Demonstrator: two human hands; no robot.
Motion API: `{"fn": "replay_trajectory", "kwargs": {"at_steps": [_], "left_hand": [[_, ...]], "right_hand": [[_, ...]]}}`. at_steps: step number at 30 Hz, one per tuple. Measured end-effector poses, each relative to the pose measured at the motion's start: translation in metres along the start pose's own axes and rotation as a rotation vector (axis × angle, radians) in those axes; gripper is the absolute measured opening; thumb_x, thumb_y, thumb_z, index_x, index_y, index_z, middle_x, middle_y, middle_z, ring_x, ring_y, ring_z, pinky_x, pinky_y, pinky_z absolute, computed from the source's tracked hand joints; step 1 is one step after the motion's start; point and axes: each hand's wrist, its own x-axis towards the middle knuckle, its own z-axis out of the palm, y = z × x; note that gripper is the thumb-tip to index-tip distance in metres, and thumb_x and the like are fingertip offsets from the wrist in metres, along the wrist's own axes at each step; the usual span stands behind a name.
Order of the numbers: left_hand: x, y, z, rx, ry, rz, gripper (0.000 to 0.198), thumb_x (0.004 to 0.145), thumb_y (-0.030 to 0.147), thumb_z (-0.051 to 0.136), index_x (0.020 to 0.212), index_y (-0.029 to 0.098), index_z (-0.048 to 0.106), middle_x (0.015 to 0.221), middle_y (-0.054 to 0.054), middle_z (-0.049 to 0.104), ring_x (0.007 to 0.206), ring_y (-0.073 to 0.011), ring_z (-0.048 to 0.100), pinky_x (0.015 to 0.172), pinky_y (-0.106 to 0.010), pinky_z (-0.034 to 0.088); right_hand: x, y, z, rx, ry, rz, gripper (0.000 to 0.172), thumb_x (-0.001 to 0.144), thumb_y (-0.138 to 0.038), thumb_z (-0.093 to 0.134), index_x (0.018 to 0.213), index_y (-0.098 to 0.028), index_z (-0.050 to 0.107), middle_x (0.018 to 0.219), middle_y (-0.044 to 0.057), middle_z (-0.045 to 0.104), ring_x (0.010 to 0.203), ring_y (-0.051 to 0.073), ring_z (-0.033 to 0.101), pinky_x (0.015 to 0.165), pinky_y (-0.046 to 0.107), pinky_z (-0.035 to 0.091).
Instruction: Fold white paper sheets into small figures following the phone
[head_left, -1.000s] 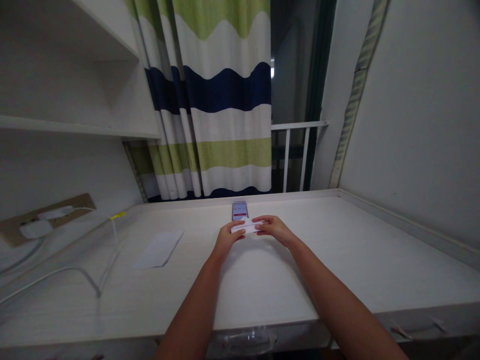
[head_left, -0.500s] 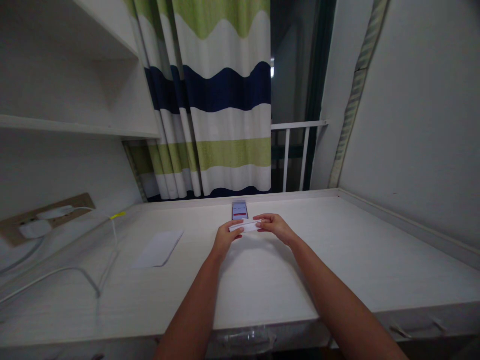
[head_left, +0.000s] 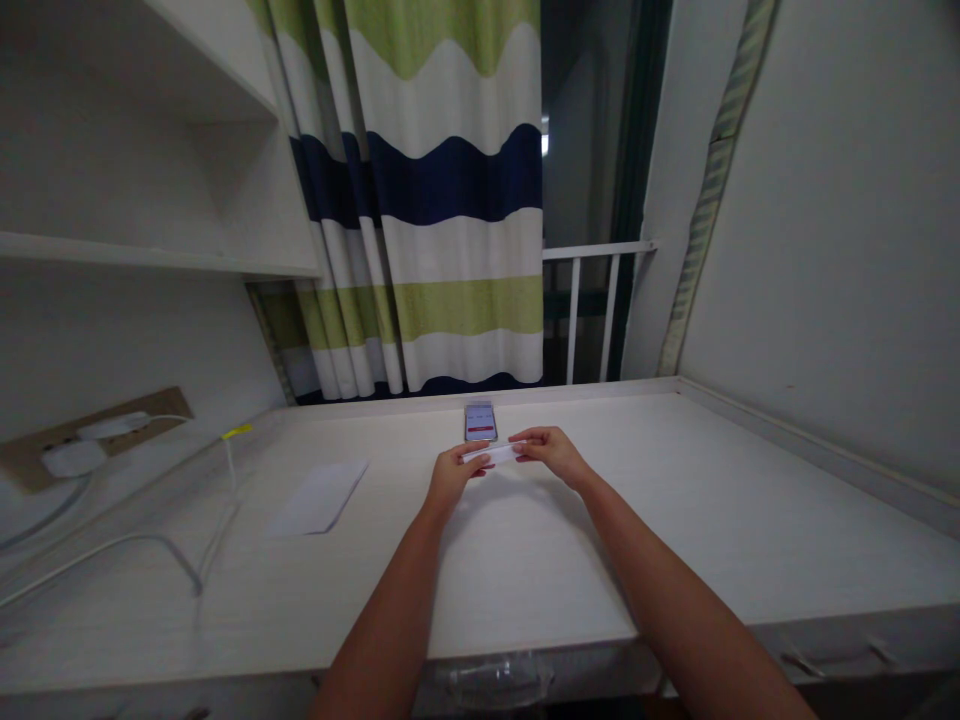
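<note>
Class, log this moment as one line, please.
left hand: holds white paper strip | right hand: holds its other end | phone: lit, beyond hands | loose paper: on desk, left side

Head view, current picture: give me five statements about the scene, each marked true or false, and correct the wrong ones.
1. The left hand and right hand both grip one white paper strip. True.
2. The flat paper lies on the desk to the right of both hands. False: it lies to their left.
3. The phone lies just beyond the hands with its screen lit. True.
4. The curtain is plain red. False: it has green, white and navy bands.
5. The phone stands on the shelf. False: it lies on the desk.
</note>
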Motion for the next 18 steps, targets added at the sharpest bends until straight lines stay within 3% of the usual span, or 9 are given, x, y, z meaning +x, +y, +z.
{"fn": "replay_trajectory", "kwargs": {"at_steps": [12, 15, 18], "left_hand": [[0.001, -0.0033, 0.0004, 0.039, -0.001, -0.013, 0.031, 0.059, 0.024, 0.066, 0.086, 0.01, 0.065, 0.076, -0.008, 0.067, 0.062, -0.0145, 0.062, 0.059, -0.023, 0.048], [-0.0003, -0.0019, -0.0002, 0.094, 0.012, -0.044, 0.03, 0.062, 0.027, 0.064, 0.087, 0.01, 0.064, 0.066, -0.008, 0.067, 0.059, -0.0144, 0.062, 0.054, -0.022, 0.046], [-0.0005, -0.001, -0.0013, 0.134, 0.007, -0.057, 0.029, 0.063, 0.028, 0.062, 0.087, 0.012, 0.064, 0.064, -0.007, 0.066, 0.056, -0.0134, 0.061, 0.051, -0.02, 0.044]], "right_hand": [[0.0019, 0.0001, -0.0009, -0.186, 0.016, -0.069, 0.029, 0.057, -0.033, 0.066, 0.075, -0.011, 0.066, 0.056, 0.002, 0.061, 0.053, 0.011, 0.054, 0.057, 0.027, 0.046], [0.0021, 0.0002, -0.0027, -0.327, 0.034, -0.144, 0.026, 0.061, -0.035, 0.062, 0.073, -0.013, 0.067, 0.055, 0.002, 0.058, 0.052, 0.011, 0.051, 0.054, 0.026, 0.042], [0.0026, 0.0009, -0.0052, -0.462, 0.097, -0.254, 0.021, 0.06, -0.034, 0.063, 0.07, -0.016, 0.067, 0.065, 0.003, 0.059, 0.063, 0.013, 0.052, 0.059, 0.026, 0.041]]}}
